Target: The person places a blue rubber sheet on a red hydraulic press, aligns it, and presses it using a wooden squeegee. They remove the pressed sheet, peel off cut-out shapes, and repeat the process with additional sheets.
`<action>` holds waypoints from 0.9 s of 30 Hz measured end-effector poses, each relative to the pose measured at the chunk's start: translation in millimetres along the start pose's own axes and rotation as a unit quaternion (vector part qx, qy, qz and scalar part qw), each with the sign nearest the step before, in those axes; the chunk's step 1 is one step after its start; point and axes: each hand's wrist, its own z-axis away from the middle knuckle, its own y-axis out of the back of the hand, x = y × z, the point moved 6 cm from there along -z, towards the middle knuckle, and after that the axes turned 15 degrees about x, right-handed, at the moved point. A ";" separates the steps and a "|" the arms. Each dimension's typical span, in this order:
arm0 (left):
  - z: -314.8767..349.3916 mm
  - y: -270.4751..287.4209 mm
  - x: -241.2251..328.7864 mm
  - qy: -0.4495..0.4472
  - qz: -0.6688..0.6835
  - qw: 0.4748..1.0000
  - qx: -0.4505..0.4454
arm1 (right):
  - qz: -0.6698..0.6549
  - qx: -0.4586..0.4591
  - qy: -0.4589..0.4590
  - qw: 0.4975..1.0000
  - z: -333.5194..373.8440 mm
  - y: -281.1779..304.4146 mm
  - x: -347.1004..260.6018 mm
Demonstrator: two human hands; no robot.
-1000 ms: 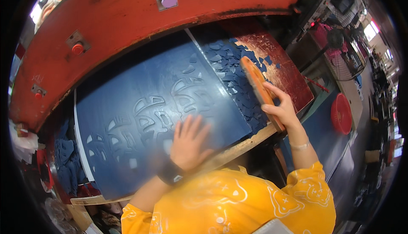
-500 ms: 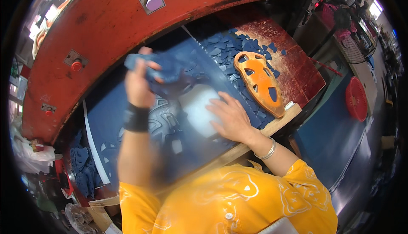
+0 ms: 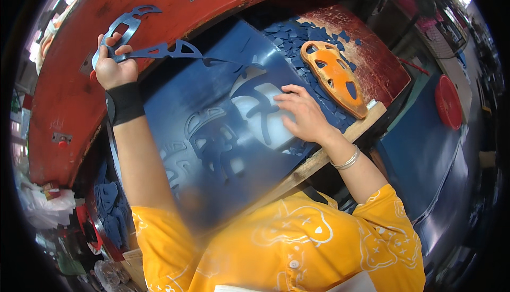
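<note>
My left hand [image 3: 117, 68] is raised at the far left, in front of the red machine beam. Its fingers are curled round a blue sheet offcut [image 3: 123, 31] with cut-out openings. From it a thin blue strip trails right toward the blue sheet [image 3: 170, 101] on the work surface. My right hand [image 3: 307, 114] hovers over or rests on that sheet's right part, fingers spread, holding nothing; contact cannot be told. Beside its fingertips, narrow blue strips cross a white patch [image 3: 255, 112]. An orange cutting die [image 3: 325, 69] with several openings lies beyond my right hand.
The red beam [image 3: 58, 95] with push buttons curves along the far and left sides. Small blue scraps [image 3: 284, 37] lie heaped beside the die, partly on a worn red board [image 3: 380, 71]. A wooden rail [image 3: 308, 167] edges the near side. A red basket [image 3: 449, 102] stands at right.
My left hand has swung left and away with the blue offcut, which now hangs spread out with a strip trailing. My right hand stays over the sheet. The whole view has shifted slightly.
</note>
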 end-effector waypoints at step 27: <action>165.9 -17.8 -38.3 -0.038 -0.049 0.993 -0.097 | -0.012 0.188 -0.194 0.963 -74.3 -25.5 61.3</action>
